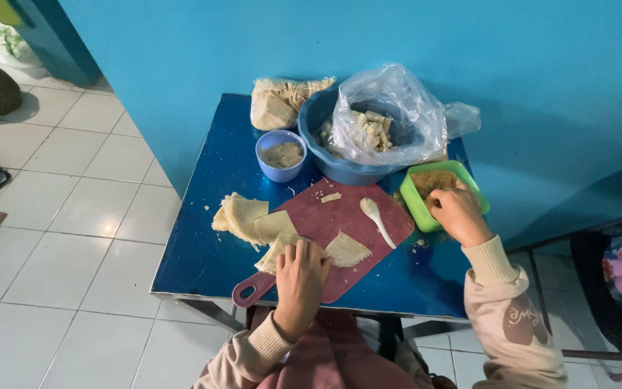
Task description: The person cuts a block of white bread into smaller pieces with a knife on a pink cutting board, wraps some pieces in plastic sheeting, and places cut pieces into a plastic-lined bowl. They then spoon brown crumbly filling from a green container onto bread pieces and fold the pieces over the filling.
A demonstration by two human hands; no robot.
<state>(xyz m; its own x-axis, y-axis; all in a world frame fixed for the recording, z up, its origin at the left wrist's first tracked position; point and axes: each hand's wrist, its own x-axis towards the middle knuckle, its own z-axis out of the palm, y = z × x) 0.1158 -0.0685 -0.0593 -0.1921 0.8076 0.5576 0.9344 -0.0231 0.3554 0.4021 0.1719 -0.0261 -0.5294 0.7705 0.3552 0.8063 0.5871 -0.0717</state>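
Note:
My left hand (301,277) lies flat on a pale triangular wrapper sheet (276,252) at the near edge of a dark red cutting board (340,216). A second folded wrapper (346,250) sits just right of that hand. My right hand (457,214) reaches into a green square container (415,202) of brown crumbs (432,180), fingers curled in the crumbs. A white plastic spoon (376,217) rests on the board between both hands. A loose stack of more wrappers (242,216) lies at the board's left.
The blue table (203,245) stands against a blue wall. At its back are a small blue bowl of paste (281,155), a blue basin (325,169) holding a clear bag of pale pieces (372,130), and another filled bag (275,104). White tiled floor lies left.

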